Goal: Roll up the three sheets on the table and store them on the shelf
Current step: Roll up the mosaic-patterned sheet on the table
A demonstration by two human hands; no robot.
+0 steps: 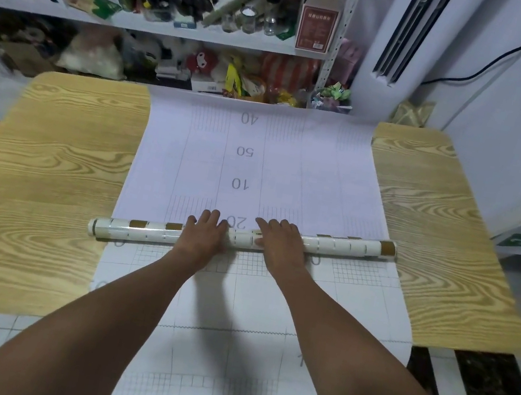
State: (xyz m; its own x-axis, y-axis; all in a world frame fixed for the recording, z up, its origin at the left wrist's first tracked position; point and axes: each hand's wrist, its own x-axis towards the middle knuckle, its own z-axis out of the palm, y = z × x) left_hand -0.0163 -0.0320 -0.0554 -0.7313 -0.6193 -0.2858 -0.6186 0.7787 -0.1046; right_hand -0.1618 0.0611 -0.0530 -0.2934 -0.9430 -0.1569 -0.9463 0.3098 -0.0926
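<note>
So the roll (pixel 341 246) lies crosswise in the middle of the table, on top of the white gridded sheet (pixel 292 168) that runs off toward the cluttered shelf (pixel 143 24). The left hand (pixel 202 235) and right hand (pixel 280 244) both sit flat on the roll's middle, fingers straight, pressing rather than gripping. There are wood-grain panels (pixel 44 194) on either side. Could be sheets or tabletop, hard to say.
</note>
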